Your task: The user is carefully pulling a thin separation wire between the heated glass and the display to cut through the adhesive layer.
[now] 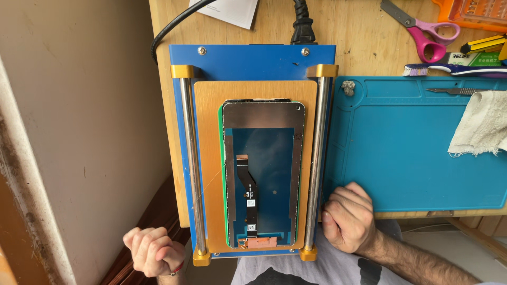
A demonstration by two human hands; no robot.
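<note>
Screen point(263, 174) is laid face down on the blue plate point(253, 60), between two rails. A thin wire point(211, 182) is stretched from clenched left hand point(153, 250), near-left; right hand point(346, 216) is clenched near-right, whether on the wire cannot be told.

From my feed I see both arms bare, no sleeves reaching the wrists, and no gloves on either hand. My left hand point(153, 250) has a thin red band at the wrist; my right hand point(346, 217) has a hairy forearm. I'm wearing a grey shirt with a dark print.
</note>
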